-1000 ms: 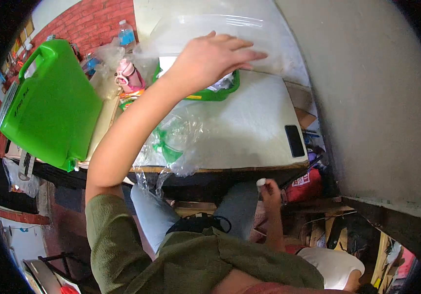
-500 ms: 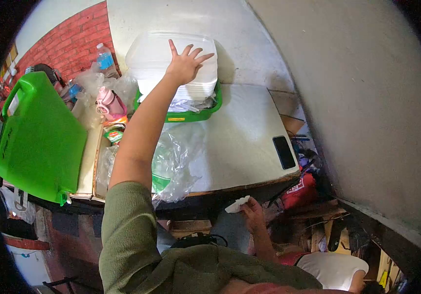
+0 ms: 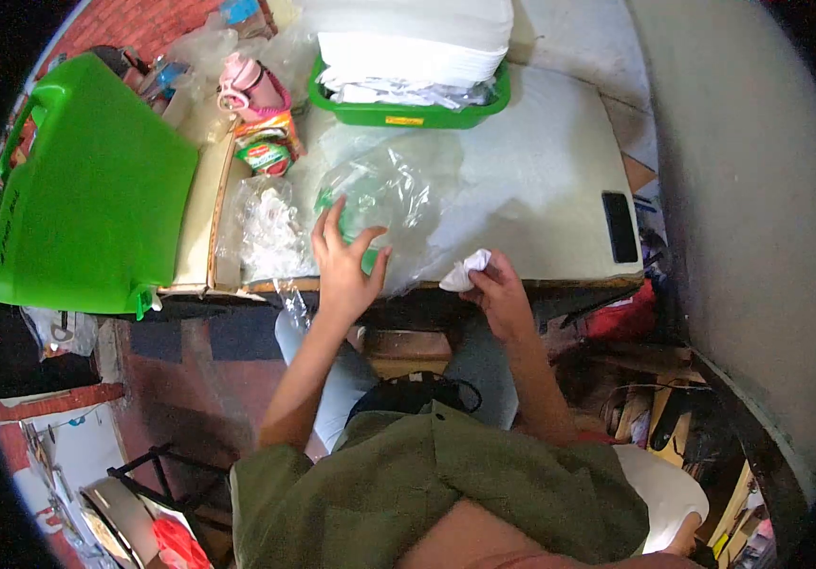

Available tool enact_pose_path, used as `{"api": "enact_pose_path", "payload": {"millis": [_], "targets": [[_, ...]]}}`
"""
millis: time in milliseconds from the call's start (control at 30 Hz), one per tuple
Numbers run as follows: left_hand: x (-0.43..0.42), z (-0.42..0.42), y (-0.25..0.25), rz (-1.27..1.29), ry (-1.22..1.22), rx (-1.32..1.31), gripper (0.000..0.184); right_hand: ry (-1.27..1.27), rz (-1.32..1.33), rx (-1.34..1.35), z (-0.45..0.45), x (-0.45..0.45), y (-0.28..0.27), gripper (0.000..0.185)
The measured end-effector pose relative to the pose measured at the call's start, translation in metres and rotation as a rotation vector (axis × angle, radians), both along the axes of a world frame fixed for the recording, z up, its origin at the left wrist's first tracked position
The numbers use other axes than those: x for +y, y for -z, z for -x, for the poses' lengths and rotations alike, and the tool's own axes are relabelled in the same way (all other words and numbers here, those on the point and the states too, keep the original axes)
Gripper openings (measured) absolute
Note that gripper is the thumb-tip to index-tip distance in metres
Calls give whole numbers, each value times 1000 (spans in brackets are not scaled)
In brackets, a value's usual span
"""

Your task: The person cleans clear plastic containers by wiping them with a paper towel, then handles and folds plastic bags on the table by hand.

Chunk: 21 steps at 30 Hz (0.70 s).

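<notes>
My left hand [image 3: 343,270] is over the near part of a clear plastic bag [image 3: 398,204] with green on it, which lies on the white tabletop. Its fingers are spread and curved, with nothing visible between them; whether they touch the bag I cannot tell. My right hand [image 3: 501,292], at the table's front edge, pinches a small crumpled white piece [image 3: 465,271] that looks like tissue or thin cloth. Left of the bag lies another clear bag [image 3: 270,228] with white crumpled pieces inside.
A green basin [image 3: 398,116] holds stacked white foam-like trays [image 3: 413,57]. A green plastic case [image 3: 90,199] stands left, near a pink bottle [image 3: 250,85] and a red-green packet [image 3: 266,156]. A phone [image 3: 620,228] lies right. A white-clothed person's shoulder [image 3: 659,488] shows at lower right.
My left hand has come back from above the white stack to the clear bag. My right hand has risen to the table edge, keeping the white piece. The view has tilted downward.
</notes>
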<state>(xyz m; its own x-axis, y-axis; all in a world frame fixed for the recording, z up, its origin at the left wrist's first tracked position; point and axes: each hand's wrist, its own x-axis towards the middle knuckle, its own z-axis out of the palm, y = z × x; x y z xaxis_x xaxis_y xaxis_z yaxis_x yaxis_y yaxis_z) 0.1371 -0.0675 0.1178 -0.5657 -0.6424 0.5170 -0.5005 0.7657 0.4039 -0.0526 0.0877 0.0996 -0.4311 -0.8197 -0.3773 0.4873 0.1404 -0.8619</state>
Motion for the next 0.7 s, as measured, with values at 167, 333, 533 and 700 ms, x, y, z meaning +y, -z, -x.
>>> {"api": "enact_pose_path", "payload": {"millis": [167, 333, 533, 700], "targets": [[33, -10, 42, -196, -288, 52, 70, -50, 128, -30, -25, -21, 1, 22], [33, -16, 44, -295, -249, 165, 67, -98, 200, -113, -50, -42, -5, 20], [-6, -92, 41, 59, -778, 173, 32, -242, 363, 206, -96, -119, -31, 15], [-65, -127, 39, -20, -737, 197, 29, -307, 556, 367, -162, -186, -33, 19]]}}
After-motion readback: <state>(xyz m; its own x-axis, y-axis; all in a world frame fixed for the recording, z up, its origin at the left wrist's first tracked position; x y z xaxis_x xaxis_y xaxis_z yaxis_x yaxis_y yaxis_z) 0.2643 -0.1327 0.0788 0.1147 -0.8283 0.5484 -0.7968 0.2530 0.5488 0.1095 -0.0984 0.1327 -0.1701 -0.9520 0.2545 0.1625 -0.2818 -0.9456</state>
